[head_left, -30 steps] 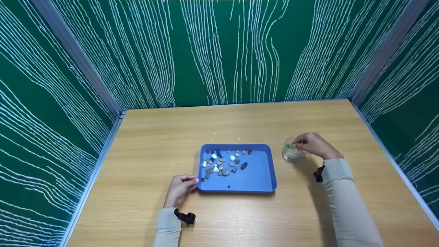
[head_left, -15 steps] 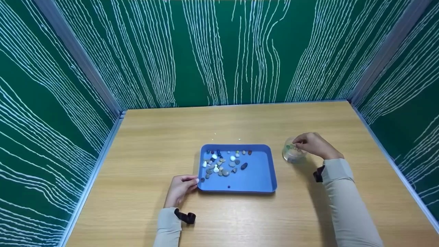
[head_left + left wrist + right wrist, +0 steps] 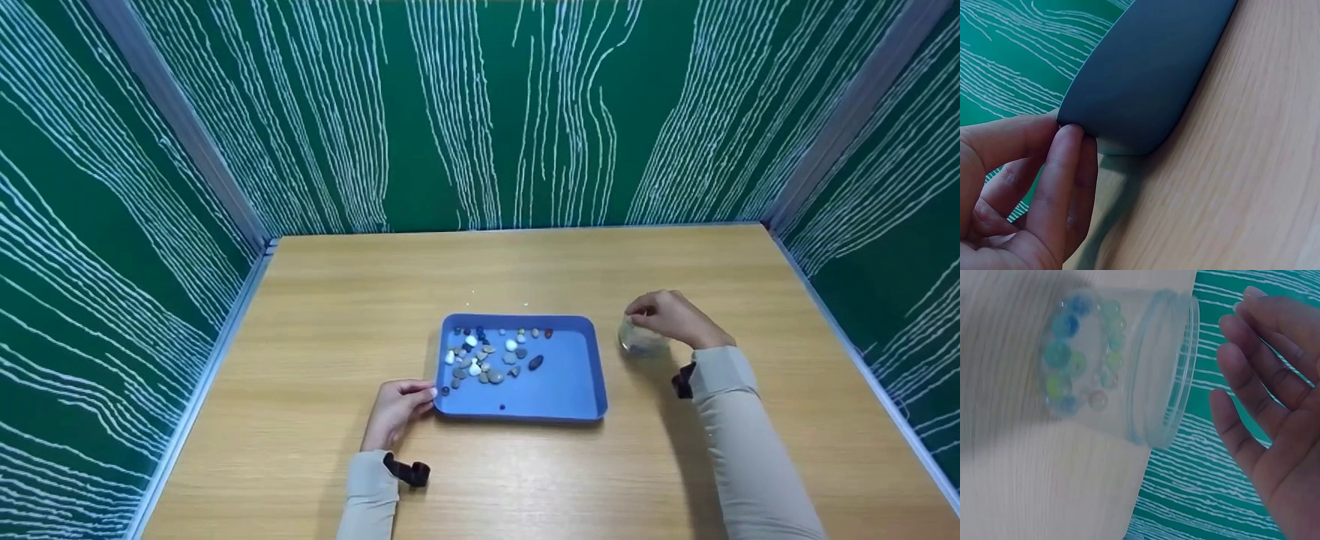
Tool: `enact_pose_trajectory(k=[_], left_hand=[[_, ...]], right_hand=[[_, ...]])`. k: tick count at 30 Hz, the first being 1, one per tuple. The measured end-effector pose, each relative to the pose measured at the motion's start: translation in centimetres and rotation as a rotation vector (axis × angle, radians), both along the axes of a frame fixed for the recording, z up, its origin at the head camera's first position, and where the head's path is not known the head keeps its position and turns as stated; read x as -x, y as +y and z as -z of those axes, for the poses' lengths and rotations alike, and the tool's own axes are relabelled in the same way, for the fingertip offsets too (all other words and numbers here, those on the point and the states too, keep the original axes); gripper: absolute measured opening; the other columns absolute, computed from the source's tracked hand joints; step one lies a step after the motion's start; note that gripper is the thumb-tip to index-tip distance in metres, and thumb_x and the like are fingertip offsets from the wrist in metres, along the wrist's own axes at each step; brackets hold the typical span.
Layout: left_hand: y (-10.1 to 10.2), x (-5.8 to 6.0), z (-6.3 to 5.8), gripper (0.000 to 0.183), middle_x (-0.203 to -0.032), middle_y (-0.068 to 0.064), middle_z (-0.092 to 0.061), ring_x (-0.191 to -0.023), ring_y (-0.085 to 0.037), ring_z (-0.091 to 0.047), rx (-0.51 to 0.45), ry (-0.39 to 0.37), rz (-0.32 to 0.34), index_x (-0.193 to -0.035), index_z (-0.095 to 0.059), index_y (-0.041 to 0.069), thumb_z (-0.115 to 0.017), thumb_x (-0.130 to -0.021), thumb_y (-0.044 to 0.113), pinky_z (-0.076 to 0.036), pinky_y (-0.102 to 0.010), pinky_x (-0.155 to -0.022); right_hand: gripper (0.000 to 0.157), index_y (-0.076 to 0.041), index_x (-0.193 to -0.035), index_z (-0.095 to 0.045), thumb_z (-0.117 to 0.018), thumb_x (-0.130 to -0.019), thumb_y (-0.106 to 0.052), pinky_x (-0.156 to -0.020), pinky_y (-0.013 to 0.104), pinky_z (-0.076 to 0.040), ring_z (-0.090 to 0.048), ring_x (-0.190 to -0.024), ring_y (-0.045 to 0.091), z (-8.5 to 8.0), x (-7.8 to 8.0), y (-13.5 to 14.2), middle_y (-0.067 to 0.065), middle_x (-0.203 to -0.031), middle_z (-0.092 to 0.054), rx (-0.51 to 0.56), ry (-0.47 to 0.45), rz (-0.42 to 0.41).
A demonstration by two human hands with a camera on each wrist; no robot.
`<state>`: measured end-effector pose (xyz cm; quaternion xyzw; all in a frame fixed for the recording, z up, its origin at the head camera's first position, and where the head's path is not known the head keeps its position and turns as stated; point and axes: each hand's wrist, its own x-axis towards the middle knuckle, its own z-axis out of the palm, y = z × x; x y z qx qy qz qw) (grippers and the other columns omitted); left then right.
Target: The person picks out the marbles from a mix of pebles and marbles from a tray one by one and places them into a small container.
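Observation:
A blue rectangular tray lies on the table with pebbles and small coloured balls spread mostly over its left half. My left hand pinches the rim at the tray's near left corner; the left wrist view shows thumb and fingertips on the outer wall of the tray. Right of the tray stands a clear jar without a lid, holding several green and blue marbles. Just above its mouth hovers my right hand, fingers loosely bent and apart from the rim, nothing visible between them.
The wooden table is bounded by green walls with white wavy lines at the back and sides. A few tiny white specks lie behind the tray. Dark straps circle both wrists.
My right hand has shifted slightly left across the jar's mouth, covering more of its top in the head view. The left hand and tray stay put.

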<state>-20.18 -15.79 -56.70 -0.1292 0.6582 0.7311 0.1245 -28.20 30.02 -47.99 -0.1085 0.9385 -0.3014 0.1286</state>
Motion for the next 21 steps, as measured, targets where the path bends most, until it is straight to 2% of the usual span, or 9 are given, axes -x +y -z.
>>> enact_pose_trajectory(k=[8, 21], left_hand=[[0.1, 0.1, 0.0, 0.030, -0.093, -0.011, -0.070, -0.077, -0.011, -0.067, 0.009, 0.005, 0.003, -0.110, -0.063, -0.017, -0.068, -0.083, -0.006, -0.060, -0.022, -0.073], [-0.1, 0.2, 0.3, 0.027, -0.096, -0.013, -0.069, -0.079, -0.013, -0.067, 0.026, -0.032, -0.010, -0.109, -0.065, -0.013, -0.068, -0.084, -0.006, -0.061, -0.025, -0.076]], right_hand=[[0.024, -0.002, -0.111, -0.069, -0.061, -0.094, -0.017, -0.086, 0.045, -0.058, -0.065, -0.094, 0.026, 0.3, 0.5, -1.9, 0.016, -0.108, -0.069, 0.022, 0.035, -0.033], [0.022, -0.006, -0.111, -0.070, -0.064, -0.093, -0.018, -0.088, 0.043, -0.058, -0.065, -0.096, 0.025, -0.7, 1.3, -6.9, 0.014, -0.109, -0.069, 0.027, 0.021, -0.045]])
